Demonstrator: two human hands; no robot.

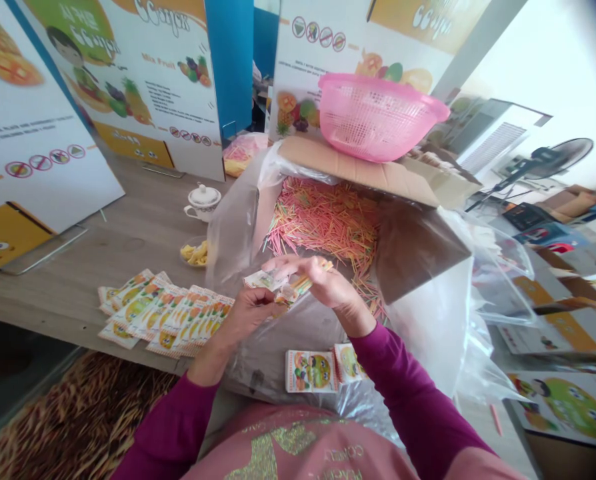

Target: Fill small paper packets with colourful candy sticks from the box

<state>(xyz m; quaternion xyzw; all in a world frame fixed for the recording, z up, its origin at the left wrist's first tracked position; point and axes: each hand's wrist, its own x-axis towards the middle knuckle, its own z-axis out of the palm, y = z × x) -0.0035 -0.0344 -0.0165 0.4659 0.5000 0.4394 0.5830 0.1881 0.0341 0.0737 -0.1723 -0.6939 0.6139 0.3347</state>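
Observation:
My left hand [251,313] is closed around the lower edge of a small printed packet [264,279] held in front of me. My right hand [323,283] pinches a bundle of thin coloured sticks [305,283] against the packet's open end. Both hands hover over the near edge of a cardboard box [418,250] lined with clear plastic and filled with pink, yellow and green sticks [328,217]. A spread of finished packets [165,313] lies on the wooden table [128,233] to my left. Two more packets [323,368] rest on the plastic near my lap.
A pink mesh basket [378,113] sits on the box's far flap. A white lidded cup [203,200] and a small dish of yellow snacks [195,253] stand on the table. Printed fruit display boards [143,80] line the back. Boxes and a fan [563,157] fill the right side.

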